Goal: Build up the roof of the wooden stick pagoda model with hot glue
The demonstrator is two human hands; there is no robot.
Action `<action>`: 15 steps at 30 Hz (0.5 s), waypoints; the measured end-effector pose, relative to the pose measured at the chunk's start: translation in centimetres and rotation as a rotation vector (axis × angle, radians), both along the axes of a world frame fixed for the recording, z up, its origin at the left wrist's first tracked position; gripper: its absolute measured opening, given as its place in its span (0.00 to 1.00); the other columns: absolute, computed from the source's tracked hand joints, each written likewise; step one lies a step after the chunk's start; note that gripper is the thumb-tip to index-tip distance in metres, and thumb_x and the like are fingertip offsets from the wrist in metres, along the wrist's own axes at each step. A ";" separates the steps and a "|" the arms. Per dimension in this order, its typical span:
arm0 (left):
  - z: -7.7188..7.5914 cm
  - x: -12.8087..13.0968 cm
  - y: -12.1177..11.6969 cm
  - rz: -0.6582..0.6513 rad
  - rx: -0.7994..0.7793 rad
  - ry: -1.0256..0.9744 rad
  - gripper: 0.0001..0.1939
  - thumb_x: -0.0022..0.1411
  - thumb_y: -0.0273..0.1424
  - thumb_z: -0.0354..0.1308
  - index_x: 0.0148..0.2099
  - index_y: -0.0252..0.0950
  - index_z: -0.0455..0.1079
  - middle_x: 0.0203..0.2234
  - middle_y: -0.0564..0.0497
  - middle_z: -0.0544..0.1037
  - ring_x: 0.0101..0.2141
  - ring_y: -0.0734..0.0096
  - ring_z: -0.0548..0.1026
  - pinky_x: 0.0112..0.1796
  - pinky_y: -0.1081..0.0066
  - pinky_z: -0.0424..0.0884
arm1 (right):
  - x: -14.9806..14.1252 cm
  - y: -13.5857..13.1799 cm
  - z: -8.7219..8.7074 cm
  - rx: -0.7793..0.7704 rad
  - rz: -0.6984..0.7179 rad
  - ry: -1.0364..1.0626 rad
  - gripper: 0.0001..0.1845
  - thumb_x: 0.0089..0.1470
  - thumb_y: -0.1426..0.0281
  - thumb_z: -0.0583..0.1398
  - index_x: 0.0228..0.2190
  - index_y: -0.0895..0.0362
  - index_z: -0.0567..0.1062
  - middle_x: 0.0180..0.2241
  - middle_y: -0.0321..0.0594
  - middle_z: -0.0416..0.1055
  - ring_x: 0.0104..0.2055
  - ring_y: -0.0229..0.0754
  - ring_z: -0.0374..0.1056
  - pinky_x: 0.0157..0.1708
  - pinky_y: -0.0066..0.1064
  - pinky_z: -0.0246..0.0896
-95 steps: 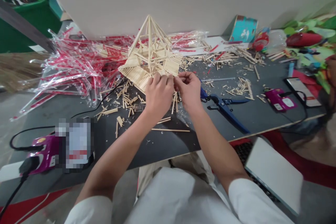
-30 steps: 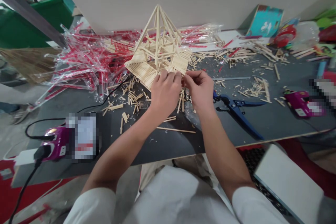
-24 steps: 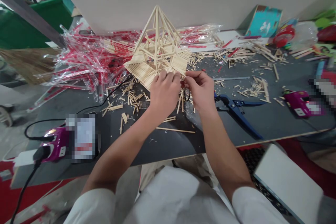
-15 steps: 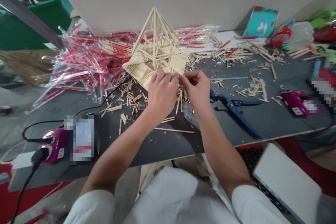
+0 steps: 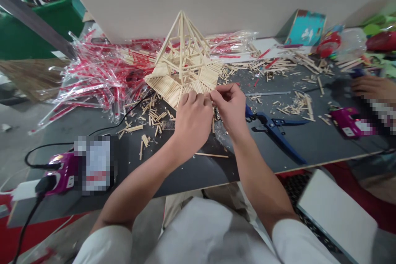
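Note:
A model built of thin wooden sticks [image 5: 163,85] stands on the table, with a pointed frame of sticks above a slatted skirt. At the skirt's near edge, my left hand [image 5: 193,121] is closed, knuckles up, its fingertips hidden. My right hand [image 5: 231,105] meets it there, thumb and index finger pinched together; whatever lies between them is too small or hidden to name. Cut stick pieces [image 5: 154,115] lie left of my hands. A single long stick [image 5: 212,155] rests below them. To the right are blue-handled pruning shears [image 5: 274,128].
Red-and-clear plastic wrappers [image 5: 102,74] heap at the back left. Purple power sockets [image 5: 63,171] with cables and a blurred device sit front left. Another purple socket [image 5: 348,121] lies right. Another person's hand [image 5: 375,88] reaches in at the right edge. A laptop [image 5: 338,214] is below the table edge.
My hands have shifted slightly down along the near edge and remain together. My left hand now covers the small sticks below it. Another person's hand has appeared at the right.

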State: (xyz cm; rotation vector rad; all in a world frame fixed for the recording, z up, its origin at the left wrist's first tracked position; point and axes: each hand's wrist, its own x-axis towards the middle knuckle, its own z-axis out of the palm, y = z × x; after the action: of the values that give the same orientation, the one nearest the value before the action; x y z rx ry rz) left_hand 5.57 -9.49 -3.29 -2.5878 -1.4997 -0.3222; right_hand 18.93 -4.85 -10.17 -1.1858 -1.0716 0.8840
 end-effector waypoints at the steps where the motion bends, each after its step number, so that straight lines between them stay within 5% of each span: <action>1: 0.2 0.0 -0.2 -0.006 -0.013 0.009 0.16 0.67 0.23 0.54 0.54 0.27 0.76 0.42 0.36 0.80 0.48 0.46 0.74 0.51 0.53 0.70 | 0.0 0.0 -0.1 0.004 0.005 0.003 0.10 0.53 0.66 0.67 0.35 0.52 0.71 0.30 0.33 0.72 0.30 0.38 0.70 0.35 0.35 0.69; 8: 1.4 -0.8 -0.5 -0.090 -0.158 0.028 0.10 0.71 0.31 0.58 0.48 0.31 0.78 0.43 0.39 0.80 0.50 0.47 0.75 0.52 0.53 0.72 | 0.6 -0.3 0.4 0.006 0.049 -0.017 0.10 0.55 0.62 0.67 0.35 0.52 0.74 0.31 0.35 0.74 0.32 0.38 0.71 0.35 0.35 0.69; 12: 2.4 -1.8 -0.9 -0.116 -0.260 0.075 0.07 0.69 0.32 0.61 0.44 0.35 0.79 0.40 0.43 0.81 0.46 0.50 0.79 0.44 0.57 0.75 | 3.3 -1.0 1.7 -0.040 0.131 -0.199 0.15 0.59 0.57 0.65 0.44 0.51 0.77 0.33 0.36 0.77 0.34 0.41 0.73 0.37 0.36 0.70; 15: 3.2 -3.3 -0.9 -0.094 -0.275 0.124 0.05 0.68 0.31 0.62 0.41 0.36 0.78 0.38 0.45 0.82 0.41 0.51 0.80 0.37 0.60 0.72 | 6.8 -1.1 2.1 -0.053 -0.061 -0.509 0.15 0.60 0.59 0.64 0.44 0.54 0.78 0.38 0.42 0.79 0.36 0.45 0.74 0.41 0.40 0.71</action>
State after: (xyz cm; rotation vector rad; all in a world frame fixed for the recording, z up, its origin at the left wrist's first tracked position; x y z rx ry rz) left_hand 2.22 -10.43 -0.05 -2.8320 -1.4749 0.0398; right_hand 25.76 -5.97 -8.04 -1.5259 -1.4133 0.5756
